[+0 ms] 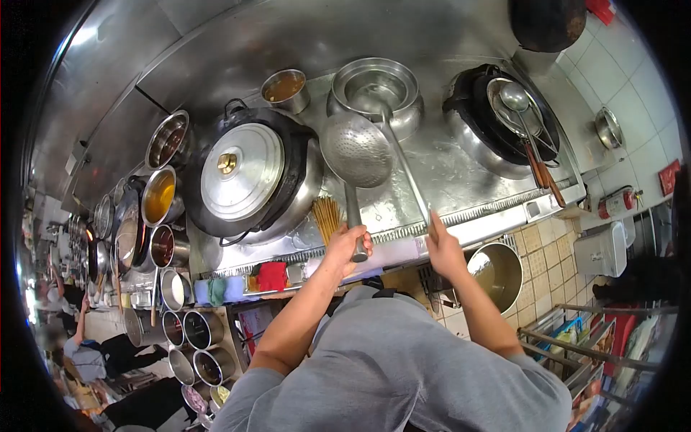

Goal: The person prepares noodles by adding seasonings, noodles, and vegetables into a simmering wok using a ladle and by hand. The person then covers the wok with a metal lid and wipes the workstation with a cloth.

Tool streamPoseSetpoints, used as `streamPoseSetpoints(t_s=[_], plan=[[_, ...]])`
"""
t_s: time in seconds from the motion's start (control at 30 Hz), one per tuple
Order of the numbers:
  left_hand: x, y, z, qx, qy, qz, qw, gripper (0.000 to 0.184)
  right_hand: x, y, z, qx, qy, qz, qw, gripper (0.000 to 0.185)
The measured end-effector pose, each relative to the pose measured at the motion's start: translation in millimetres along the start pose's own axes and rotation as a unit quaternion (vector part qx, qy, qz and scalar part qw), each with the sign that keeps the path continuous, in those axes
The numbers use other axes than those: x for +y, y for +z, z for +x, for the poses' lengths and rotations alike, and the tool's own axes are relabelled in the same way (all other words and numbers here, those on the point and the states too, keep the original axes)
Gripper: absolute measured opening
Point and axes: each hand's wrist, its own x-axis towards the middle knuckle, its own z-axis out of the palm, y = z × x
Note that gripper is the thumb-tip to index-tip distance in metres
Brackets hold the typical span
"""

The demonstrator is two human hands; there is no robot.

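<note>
Currently, left hand (350, 245): I have it wrapped around the handle of the perforated strainer (356, 151).
Right hand (445, 252): closed on the long ladle (409, 169), well apart from my left.
Strainer: upper centre of the frame, its bowl partly overlapping the steel pot (407, 124) in my view.
Ladle: slants up to the pot.
Brush (327, 214): just left of the strainer's handle.
Counter (450, 191): carries 1 large lid (248, 173) at centre left and 1 black wok (466, 90) at upper right.
</note>
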Motion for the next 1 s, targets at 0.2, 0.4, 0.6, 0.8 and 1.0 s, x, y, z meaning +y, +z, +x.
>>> streamPoseSetpoints(t_s=[0.2, 0.4, 0.6, 0.8, 1.0], plan=[[32.9, -13.5, -1.6, 0.082, 0.074, 0.177, 0.978, 0.016, -7.7, 10.9, 167.7, 0.083, -0.05, -0.065, 0.993, 0.033], [22.1, -16.0, -10.7, 0.099, 0.076, 0.193, 0.973, 0.018, -13.8, 22.5, 285.6, -0.138, 0.169, 0.361, 0.906, 0.008], [-18.7, -29.1, 11.8, 0.003, -0.035, -0.127, 0.991, 0.01, -19.8, -13.8, 264.5, -0.214, 0.251, 0.864, 0.38, 0.016], [-48.8, -38.2, 39.2, 0.026, -0.081, -0.073, 0.994, 0.009, -36.3, -59.8, 174.8, -0.215, 0.218, 0.92, 0.244, 0.034], [-29.6, -30.3, -25.4, 0.048, 0.222, 0.697, 0.68, 0.051, -9.6, -88.2, 65.2, -0.153, 0.143, 0.875, 0.435, 0.037]])
